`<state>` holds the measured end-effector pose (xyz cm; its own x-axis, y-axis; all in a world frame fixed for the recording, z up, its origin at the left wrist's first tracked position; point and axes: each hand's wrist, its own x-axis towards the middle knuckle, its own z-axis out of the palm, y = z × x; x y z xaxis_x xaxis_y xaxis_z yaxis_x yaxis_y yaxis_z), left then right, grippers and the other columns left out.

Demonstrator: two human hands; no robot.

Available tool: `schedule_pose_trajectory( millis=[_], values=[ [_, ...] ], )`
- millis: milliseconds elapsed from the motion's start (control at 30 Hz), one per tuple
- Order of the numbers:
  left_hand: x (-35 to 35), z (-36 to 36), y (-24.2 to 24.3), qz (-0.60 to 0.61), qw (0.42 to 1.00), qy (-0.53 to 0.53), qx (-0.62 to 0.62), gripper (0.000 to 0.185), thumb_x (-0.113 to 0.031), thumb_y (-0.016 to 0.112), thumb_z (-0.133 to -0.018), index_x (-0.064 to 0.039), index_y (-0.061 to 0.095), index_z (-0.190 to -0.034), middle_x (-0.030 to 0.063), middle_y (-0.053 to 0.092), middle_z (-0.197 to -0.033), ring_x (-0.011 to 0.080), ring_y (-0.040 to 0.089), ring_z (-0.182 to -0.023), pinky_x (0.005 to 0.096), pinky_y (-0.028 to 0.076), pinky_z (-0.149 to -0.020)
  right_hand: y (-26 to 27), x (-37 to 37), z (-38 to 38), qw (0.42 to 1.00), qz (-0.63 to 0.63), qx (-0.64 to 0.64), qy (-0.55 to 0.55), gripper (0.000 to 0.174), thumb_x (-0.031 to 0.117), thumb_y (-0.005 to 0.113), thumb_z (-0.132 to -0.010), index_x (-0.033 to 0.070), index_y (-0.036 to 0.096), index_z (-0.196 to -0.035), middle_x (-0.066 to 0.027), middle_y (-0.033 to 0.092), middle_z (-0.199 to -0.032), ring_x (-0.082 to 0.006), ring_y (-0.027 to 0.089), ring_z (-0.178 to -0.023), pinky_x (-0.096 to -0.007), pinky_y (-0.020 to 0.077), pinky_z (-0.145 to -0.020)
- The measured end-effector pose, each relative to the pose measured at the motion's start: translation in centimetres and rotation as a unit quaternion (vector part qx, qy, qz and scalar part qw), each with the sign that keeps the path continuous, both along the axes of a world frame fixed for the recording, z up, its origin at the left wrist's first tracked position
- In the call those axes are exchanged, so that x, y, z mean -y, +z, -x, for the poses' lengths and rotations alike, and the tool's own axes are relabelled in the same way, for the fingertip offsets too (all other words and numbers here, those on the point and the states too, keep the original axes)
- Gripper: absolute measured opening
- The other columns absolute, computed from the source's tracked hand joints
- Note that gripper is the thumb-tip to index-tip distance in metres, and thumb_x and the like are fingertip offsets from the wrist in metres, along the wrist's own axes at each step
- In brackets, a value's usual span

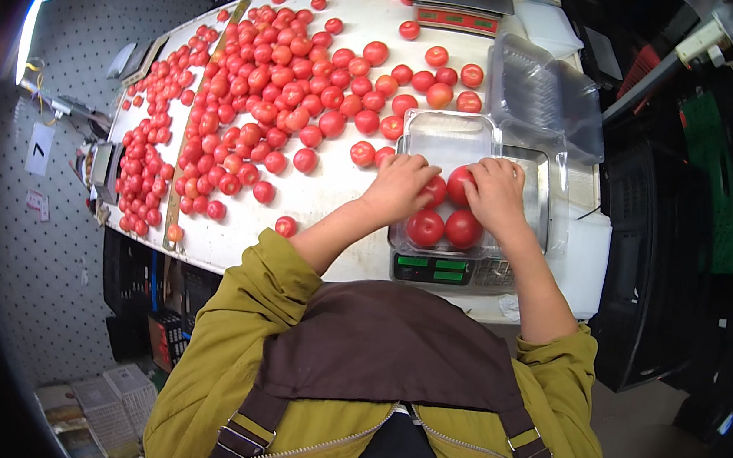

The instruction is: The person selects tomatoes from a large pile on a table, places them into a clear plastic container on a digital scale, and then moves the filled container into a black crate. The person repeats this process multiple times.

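A clear plastic clamshell container (450, 135) rests on a digital weighing scale (433, 269) before me, its lid tilted back. Tomatoes sit inside it, two in the near row. My left hand (403, 186) curls over a tomato (434, 192) at the back left of the container. Another tomato (459, 185), at the back right, is under the fingers of my right hand (496, 193). Both hands touch their tomatoes; the undersides of the fingers are hidden.
Many loose tomatoes (292, 93) spread over the white table (334, 190), split by a wooden strip (174, 212). Stacked clear containers (526, 79) stand at back right, near a second scale (457, 20). White foam-like sheets (587, 265) lie at the right edge.
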<state>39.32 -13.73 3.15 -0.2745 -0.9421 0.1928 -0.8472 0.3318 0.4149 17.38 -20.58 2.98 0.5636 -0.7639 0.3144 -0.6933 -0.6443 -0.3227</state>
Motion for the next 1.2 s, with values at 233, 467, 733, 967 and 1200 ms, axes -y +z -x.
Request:
schedule_pose_trajectory(
  millis=[233,467,733,967,1200],
  values=[
    [-9.3,-9.4,-1.7,-0.014,0.965,0.194,-0.174,0.019,0.003,0.059,-0.089,-0.005,0.068,-0.103,0.0157,0.06,-0.09,0.0343,0.061,-0.087,0.0416,0.05,-0.079,1.5,-2.0,2.1,0.973,-0.068,0.216,-0.032,0.013,0.002,0.063,-0.086,-0.001,0.067,-0.098,-0.0159,0.067,-0.099,-0.0345,0.063,-0.097,-0.0419,0.0479,-0.091],
    [-17.7,-16.4,-6.0,-0.214,0.925,0.297,-0.103,0.021,-0.015,0.065,-0.089,-0.008,0.069,-0.108,0.0161,0.063,-0.075,0.0311,0.066,-0.08,0.041,0.052,-0.076,1.0,-5.5,3.8,0.932,-0.185,0.295,-0.098,0.014,-0.003,0.055,-0.094,-0.002,0.066,-0.103,-0.01,0.066,-0.1,-0.0196,0.063,-0.094,-0.0307,0.0493,-0.088],
    [-8.1,-25.3,-12.8,-0.095,0.887,0.421,-0.164,0.041,-0.028,0.071,-0.088,-0.004,0.063,-0.12,0.0223,0.059,-0.116,0.0394,0.059,-0.111,0.0452,0.049,-0.095,3.1,-5.2,-2.6,0.911,-0.237,0.337,-0.026,0.015,-0.005,0.053,-0.095,-0.002,0.066,-0.102,-0.01,0.066,-0.1,-0.0164,0.064,-0.087,-0.029,0.0511,-0.083],
    [-0.4,-24.0,-17.1,-0.161,0.833,0.52,-0.094,0.062,-0.041,0.079,-0.081,0.002,0.055,-0.12,0.0252,0.055,-0.124,0.0431,0.054,-0.115,0.0481,0.046,-0.099,4.6,-5.9,-5.4,0.925,-0.234,0.298,0.003,0.013,-0.004,0.056,-0.093,-0.002,0.066,-0.1,-0.0113,0.067,-0.097,-0.0183,0.065,-0.084,-0.0298,0.0514,-0.081],
    [-4.3,-16.3,-17.7,-0.163,0.92,0.351,-0.063,0.047,-0.023,0.072,-0.078,-0.002,0.057,-0.116,0.0218,0.054,-0.113,0.042,0.053,-0.107,0.049,0.049,-0.093,2.5,-6.4,-3.7,0.907,-0.273,0.316,-0.064,0.014,-0.005,0.054,-0.094,-0.003,0.066,-0.1,-0.0105,0.067,-0.098,-0.0165,0.064,-0.082,-0.0285,0.0509,-0.079]
  ],
)
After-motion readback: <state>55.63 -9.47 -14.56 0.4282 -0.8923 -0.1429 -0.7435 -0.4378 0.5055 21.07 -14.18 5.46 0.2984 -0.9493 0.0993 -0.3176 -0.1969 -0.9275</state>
